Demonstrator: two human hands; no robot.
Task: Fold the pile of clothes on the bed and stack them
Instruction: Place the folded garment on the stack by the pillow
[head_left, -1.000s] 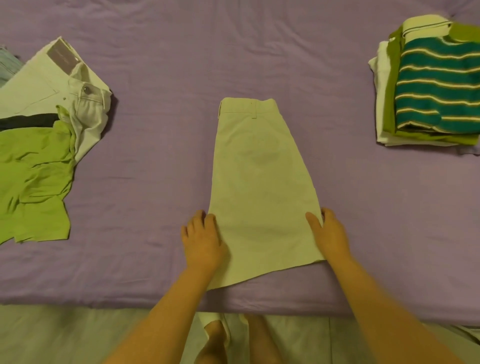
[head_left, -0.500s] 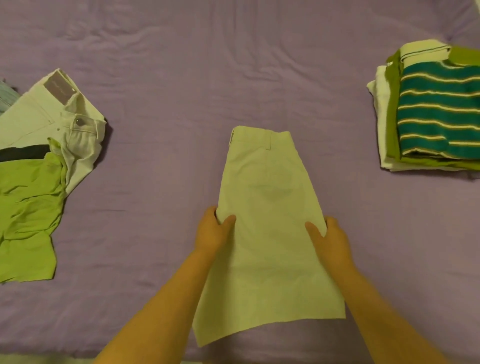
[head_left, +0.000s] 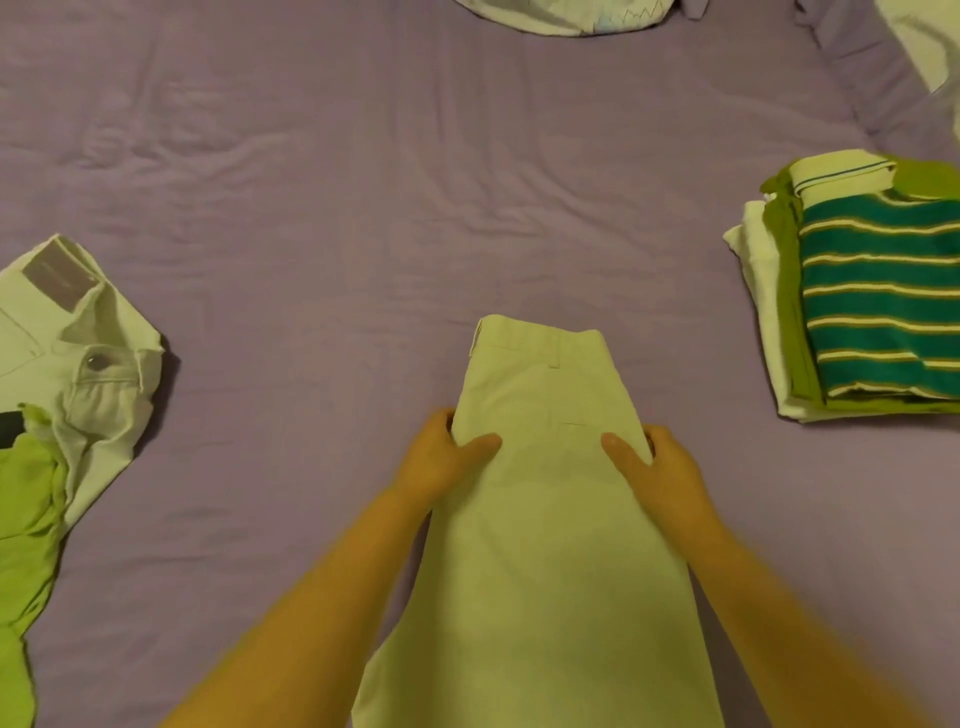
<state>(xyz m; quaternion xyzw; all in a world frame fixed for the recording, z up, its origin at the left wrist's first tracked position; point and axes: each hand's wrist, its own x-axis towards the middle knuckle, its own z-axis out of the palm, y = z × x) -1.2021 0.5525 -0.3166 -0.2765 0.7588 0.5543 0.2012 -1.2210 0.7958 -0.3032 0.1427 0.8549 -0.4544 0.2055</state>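
Both hands grip the beige shorts (head_left: 540, 519) at mid-length: left hand (head_left: 439, 457) on the left edge, right hand (head_left: 660, 467) on the right edge, each with the thumb on top of the cloth and the fingers curled round the edge, their tips hidden. Shorts lie flat, already halved lengthwise, long axis running straight away from the person, hem nearest and waistband (head_left: 540, 340) farthest, just beyond the hands. Neither hand is nearer; the grip is symmetric, so the next fold probably turns across this axis. Support is a bed with a wrinkled purple sheet (head_left: 363, 234). Unfolded white trousers (head_left: 88, 358) and a lime-green garment (head_left: 26, 519) lie well apart to the left; the folded stack topped by a green striped shirt (head_left: 883, 296) lies well apart to the right. Pale fabric (head_left: 556, 15) shows at the far edge.
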